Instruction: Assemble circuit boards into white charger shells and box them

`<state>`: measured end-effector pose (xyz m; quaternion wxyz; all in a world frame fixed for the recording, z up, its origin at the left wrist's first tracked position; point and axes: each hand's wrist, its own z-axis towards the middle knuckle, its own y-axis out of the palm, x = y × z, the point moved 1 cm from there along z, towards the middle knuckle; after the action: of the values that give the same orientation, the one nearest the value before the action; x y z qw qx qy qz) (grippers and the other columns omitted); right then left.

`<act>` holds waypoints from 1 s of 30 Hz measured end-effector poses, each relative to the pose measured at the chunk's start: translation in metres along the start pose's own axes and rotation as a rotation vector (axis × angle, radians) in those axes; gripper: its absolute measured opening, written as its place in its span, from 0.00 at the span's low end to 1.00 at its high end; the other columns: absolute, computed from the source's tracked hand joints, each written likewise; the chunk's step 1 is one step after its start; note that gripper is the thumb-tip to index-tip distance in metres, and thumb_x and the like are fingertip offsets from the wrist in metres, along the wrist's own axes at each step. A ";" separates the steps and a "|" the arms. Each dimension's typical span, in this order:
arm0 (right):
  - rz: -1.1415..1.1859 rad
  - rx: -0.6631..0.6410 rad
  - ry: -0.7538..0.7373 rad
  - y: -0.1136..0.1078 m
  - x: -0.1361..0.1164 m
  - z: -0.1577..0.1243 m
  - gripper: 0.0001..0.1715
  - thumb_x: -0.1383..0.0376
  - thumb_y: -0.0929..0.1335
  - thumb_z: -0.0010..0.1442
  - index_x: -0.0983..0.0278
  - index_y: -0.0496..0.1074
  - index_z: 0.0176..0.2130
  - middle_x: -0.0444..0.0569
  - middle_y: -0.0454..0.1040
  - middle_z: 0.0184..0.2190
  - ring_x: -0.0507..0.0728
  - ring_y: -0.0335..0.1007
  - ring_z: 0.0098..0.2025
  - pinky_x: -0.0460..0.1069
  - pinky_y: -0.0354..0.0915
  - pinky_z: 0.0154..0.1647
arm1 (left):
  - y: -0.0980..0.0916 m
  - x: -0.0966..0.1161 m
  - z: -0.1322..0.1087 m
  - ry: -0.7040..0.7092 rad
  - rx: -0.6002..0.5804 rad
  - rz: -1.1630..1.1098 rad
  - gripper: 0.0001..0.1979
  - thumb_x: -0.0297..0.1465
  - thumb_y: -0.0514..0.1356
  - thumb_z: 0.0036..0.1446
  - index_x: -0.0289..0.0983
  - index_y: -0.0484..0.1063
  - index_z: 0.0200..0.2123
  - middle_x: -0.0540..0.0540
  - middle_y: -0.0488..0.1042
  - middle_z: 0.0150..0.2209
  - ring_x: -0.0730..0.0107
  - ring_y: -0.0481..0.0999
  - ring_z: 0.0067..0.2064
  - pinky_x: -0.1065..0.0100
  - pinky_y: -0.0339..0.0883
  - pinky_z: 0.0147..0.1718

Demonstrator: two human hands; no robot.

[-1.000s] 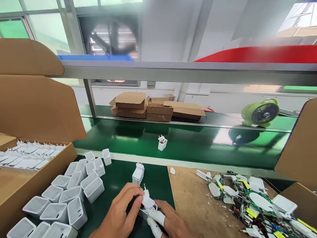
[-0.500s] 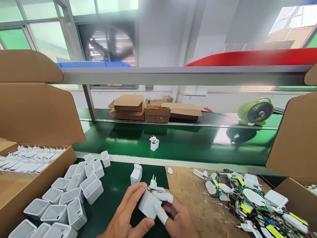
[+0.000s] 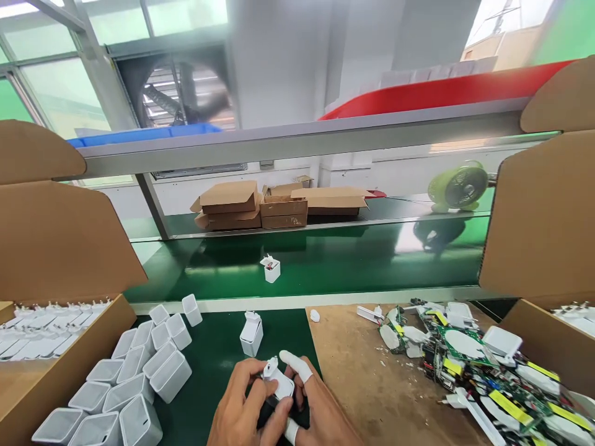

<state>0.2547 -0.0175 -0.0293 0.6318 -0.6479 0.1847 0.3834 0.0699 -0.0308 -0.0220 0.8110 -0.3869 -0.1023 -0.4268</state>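
Both hands meet at the front edge of the green mat around a white plug charger (image 3: 281, 385), its flat end turned up toward me. My left hand (image 3: 244, 406) pinches it between thumb and fingers. My right hand (image 3: 320, 406), with white finger cots on, closes round its right side; its index finger is raised off it. The lower part of the charger is hidden by my fingers. Just beyond stands a white charger housing (image 3: 251, 337) with its top part tilted up. Another open white charger (image 3: 272, 270) stands farther off on the green belt (image 3: 334, 266).
Several empty white housings (image 3: 134, 378) crowd the mat at left, beside a carton (image 3: 93, 347) of white plug parts. On the brown board (image 3: 353, 365) at right lies a heap of circuit boards and wires (image 3: 469, 359). Another carton (image 3: 534, 322) stands at far right. A metal shelf rail (image 3: 297, 141) crosses ahead.
The charger has been turned, so its flat end now faces up instead of its side. My right index finger has lifted off it. The whole view has tilted and shifted a little.
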 end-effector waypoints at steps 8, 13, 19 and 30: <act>-0.039 0.154 -0.073 0.022 0.031 0.005 0.34 0.64 0.71 0.52 0.53 0.67 0.58 0.44 0.77 0.38 0.57 0.75 0.34 0.49 0.70 0.36 | 0.002 -0.008 0.008 0.009 -0.125 -0.011 0.03 0.31 0.61 0.67 0.41 0.76 0.41 0.37 0.75 0.51 0.55 0.81 0.47 0.60 0.80 0.45; 0.051 0.037 -0.024 0.010 0.025 0.016 0.36 0.64 0.74 0.53 0.58 0.66 0.60 0.37 0.74 0.30 0.53 0.70 0.27 0.47 0.65 0.31 | -0.016 -0.024 0.042 -0.122 -0.164 0.069 0.21 0.26 0.70 0.51 0.43 0.77 0.50 0.37 0.66 0.67 0.37 0.67 0.67 0.38 0.67 0.63; 0.094 0.018 0.005 -0.004 0.000 0.032 0.15 0.70 0.69 0.58 0.63 0.73 0.46 0.57 0.76 0.55 0.60 0.78 0.48 0.55 0.70 0.52 | -0.022 -0.039 0.076 -0.534 -0.489 -0.145 0.66 0.25 0.75 0.41 0.37 0.41 0.78 0.30 0.54 0.75 0.41 0.55 0.75 0.42 0.55 0.71; 0.056 0.037 0.150 -0.014 0.009 0.025 0.25 0.70 0.68 0.59 0.58 0.73 0.56 0.49 0.80 0.45 0.59 0.79 0.48 0.52 0.69 0.51 | 0.016 -0.042 0.114 -0.517 -0.699 -0.376 0.49 0.25 0.70 0.36 0.36 0.64 0.66 0.48 0.77 0.46 0.64 0.76 0.40 0.68 0.70 0.39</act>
<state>0.2644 0.0102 -0.0242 0.6171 -0.6576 0.2563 0.3479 0.0752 0.0819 0.0262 0.4888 -0.7049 -0.2193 -0.4649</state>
